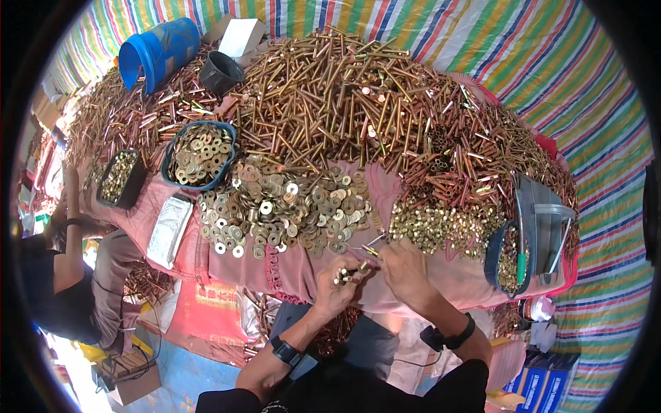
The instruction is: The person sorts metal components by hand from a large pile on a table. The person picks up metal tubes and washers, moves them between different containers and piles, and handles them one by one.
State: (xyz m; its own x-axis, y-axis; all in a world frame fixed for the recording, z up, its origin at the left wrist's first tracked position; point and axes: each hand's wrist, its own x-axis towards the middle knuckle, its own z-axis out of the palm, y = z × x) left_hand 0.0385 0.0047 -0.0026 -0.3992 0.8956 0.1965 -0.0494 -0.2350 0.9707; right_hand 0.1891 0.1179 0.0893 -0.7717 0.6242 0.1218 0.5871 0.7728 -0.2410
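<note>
My left hand is closed around a small bunch of metal bolts, their ends sticking out by the thumb. Just right of it, my right hand pinches a short bolt that points to the left; its far end is partly hidden by the fingers. Both hands are over the near edge of a pink cloth. Beyond the left hand lies a spread of flat round washers. A heap of small brass-coloured nuts lies beyond my right hand.
A large pile of coppery bolts covers the far side. Around it are a washer-filled blue basin, dark tubs of nuts, a tipped blue bucket, and a grey scoop-like container. Another person's arm is at left.
</note>
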